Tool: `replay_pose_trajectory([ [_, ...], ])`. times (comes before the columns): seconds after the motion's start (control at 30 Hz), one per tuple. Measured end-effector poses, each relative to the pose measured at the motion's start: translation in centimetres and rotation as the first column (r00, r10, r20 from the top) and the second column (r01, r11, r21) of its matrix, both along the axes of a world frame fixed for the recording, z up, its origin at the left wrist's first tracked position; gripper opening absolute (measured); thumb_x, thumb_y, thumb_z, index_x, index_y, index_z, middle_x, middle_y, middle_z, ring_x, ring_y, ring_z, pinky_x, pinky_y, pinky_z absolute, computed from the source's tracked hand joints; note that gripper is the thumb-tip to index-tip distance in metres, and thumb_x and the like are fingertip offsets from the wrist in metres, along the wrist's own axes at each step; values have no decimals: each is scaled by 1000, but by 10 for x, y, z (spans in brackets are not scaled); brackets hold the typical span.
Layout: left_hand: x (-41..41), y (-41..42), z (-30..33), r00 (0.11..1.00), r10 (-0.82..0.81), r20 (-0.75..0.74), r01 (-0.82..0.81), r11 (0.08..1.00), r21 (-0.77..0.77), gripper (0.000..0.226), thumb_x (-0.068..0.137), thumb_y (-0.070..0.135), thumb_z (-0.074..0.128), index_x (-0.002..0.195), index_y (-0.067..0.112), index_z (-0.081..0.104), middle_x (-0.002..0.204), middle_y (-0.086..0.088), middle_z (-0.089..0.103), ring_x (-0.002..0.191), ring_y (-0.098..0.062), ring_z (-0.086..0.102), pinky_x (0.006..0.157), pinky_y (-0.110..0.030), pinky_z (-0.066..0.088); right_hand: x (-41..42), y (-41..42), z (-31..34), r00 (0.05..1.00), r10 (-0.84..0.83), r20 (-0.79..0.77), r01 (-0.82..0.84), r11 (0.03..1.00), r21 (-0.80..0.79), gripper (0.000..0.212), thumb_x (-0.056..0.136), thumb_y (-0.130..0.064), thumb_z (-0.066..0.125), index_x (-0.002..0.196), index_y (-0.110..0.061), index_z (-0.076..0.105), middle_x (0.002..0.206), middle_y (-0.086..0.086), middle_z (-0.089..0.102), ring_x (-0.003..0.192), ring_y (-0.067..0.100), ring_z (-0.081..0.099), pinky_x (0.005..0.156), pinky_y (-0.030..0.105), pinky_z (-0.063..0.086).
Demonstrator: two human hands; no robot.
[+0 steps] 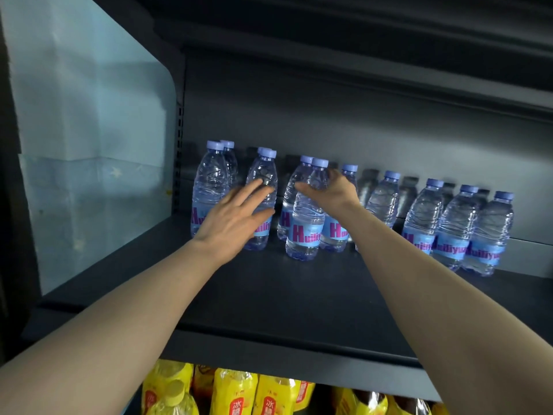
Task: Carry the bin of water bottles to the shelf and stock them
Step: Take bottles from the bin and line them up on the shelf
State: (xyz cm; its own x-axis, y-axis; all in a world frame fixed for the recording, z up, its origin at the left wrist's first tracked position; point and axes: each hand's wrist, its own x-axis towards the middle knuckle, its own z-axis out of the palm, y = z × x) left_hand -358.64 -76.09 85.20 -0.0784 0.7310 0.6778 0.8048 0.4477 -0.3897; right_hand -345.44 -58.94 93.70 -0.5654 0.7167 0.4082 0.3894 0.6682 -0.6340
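10 water bottles [422, 217] upright on dark shelf [269, 295], spanning 10 to 3 o'clock. left hand [236, 217] flat, fingers straight against second front bottle [263, 187]. right hand [329, 187] grips third front bottle [305, 223]. yellow packs [233, 390] at 6 o'clock.

Dim, soft focus, bowed edges

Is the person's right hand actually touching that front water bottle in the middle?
Touching. The head view shows the right hand with fingers and thumb wrapped around the upper part of the front middle bottle.
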Motion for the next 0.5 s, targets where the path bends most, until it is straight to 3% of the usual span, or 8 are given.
replay_pose_trajectory([
  [0.17, 0, -2, 0, 1000, 12, -1, -12, 1000, 0, 87, 62, 6, 89, 137, 28, 53, 158, -7, 23, 149, -29, 14, 115, -44, 22, 19, -5, -35, 987, 28, 161, -17, 997, -74, 100, 70, -50, 83, 145, -13, 28, 137, 8, 52, 120, 28, 55, 92, 31, 45],
  [0.23, 1, -2, -1, 1000, 7, 9, -7, 1000, -6, 87, 63, 2, 86, 139, 28, 52, 159, -8, 22, 149, -30, 14, 115, -45, 27, 21, -3, -55, 981, 30, 192, -13, 996, -92, 93, 68, -47, 85, 137, -14, 34, 121, 6, 59, 106, 26, 61, 85, 33, 50],
  [0.33, 1, -2, -2, 1000, 2, 11, -2, 1000, -4, 86, 62, 0, 86, 137, 26, 54, 158, -9, 25, 148, -31, 18, 112, -46, 35, 21, -1, -73, 990, 23, 140, -13, 997, -71, 64, 70, -46, 83, 111, -16, 43, 100, -1, 60, 90, 20, 58, 72, 29, 42],
  [0.5, 1, -2, -2, 999, 1, 33, 0, 1000, -17, 84, 64, 1, 85, 138, 25, 52, 159, -9, 22, 149, -31, 16, 109, -46, 39, 21, -3, -74, 994, 28, 102, -23, 998, -52, 59, 71, -45, 82, 104, -18, 41, 94, -4, 57, 85, 18, 53, 70, 27, 38],
])
